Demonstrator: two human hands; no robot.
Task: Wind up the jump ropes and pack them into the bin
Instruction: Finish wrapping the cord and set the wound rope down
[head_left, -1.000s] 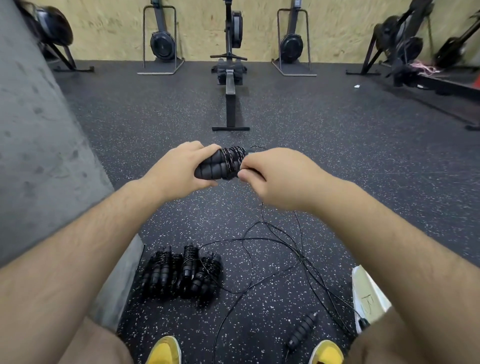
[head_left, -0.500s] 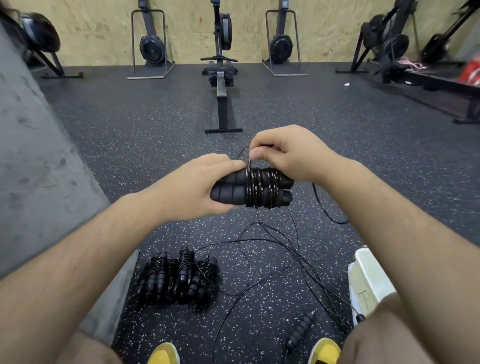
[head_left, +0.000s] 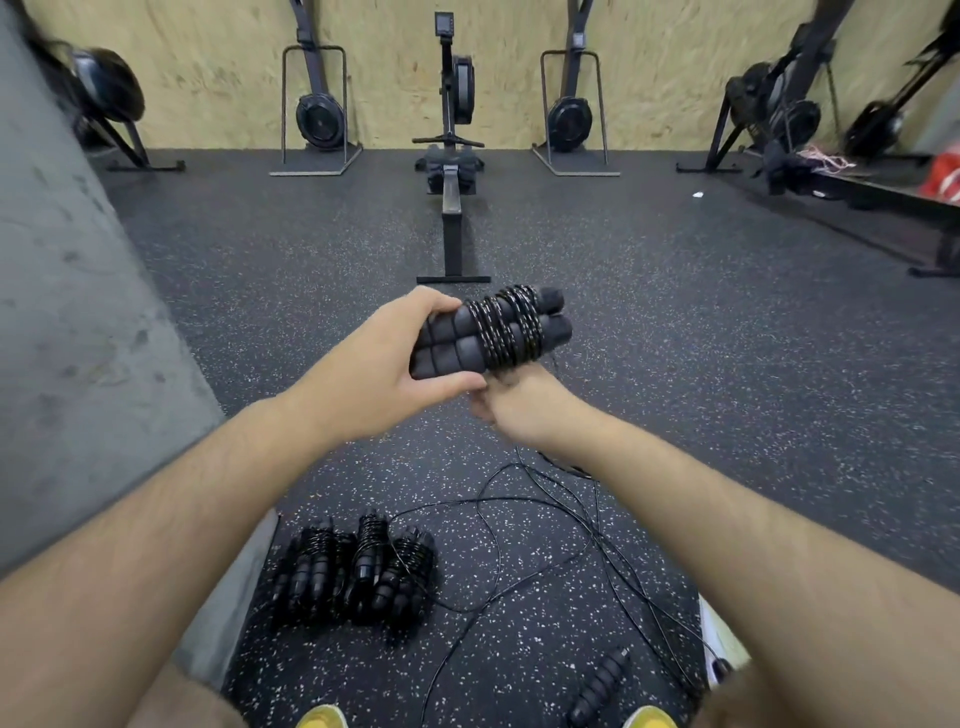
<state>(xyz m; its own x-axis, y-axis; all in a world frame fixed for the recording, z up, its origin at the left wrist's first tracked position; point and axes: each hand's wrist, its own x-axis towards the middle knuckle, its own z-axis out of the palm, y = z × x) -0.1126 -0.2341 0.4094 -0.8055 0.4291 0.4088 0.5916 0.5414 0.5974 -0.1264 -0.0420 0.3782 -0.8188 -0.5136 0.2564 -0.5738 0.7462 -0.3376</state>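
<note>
the left hand (head_left: 374, 379) is gripping the two foam handles (head_left: 457, 338) of one jump rope side by side, up over the middle of the floor (head_left: 675, 364), with the cord (head_left: 506, 330) lying in tight turns round their far half. the right hand (head_left: 524, 410) is sitting just under the bundle, touching the left thumb. it is blurred and its fingers are tucked out of sight, so i cannot tell whether it is pinching anything. a loose length is trailing down from there into a tangle of cord (head_left: 582, 525) near the floor's lower edge, so this rope is looking mostly wound but not finished. a pile of wound ropes (head_left: 358, 577) is lying at the lower left, not yet packed. a loose handle (head_left: 597, 686) is lying near the lower edge, so more winding is probably waiting. what is likely the bin (head_left: 719, 639) is just showing at the lower right, its inside hidden.
</note>
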